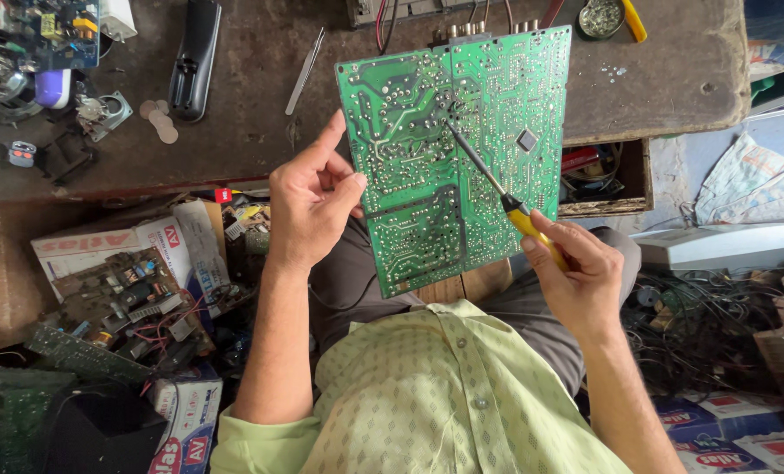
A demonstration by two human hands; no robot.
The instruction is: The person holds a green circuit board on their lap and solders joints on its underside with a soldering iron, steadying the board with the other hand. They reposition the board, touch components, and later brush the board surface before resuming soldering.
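Over lap: left hand point(309, 206) grips circuit board point(462, 158) edge; right hand point(576, 272) holds screwdriver point(497, 193).

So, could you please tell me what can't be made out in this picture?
- Head view: the board's far face is turned away.
- Its top edge connectors are half hidden behind it.
- The screwdriver handle sits partly inside the right hand.
- The left hand's fingertips are behind the board.
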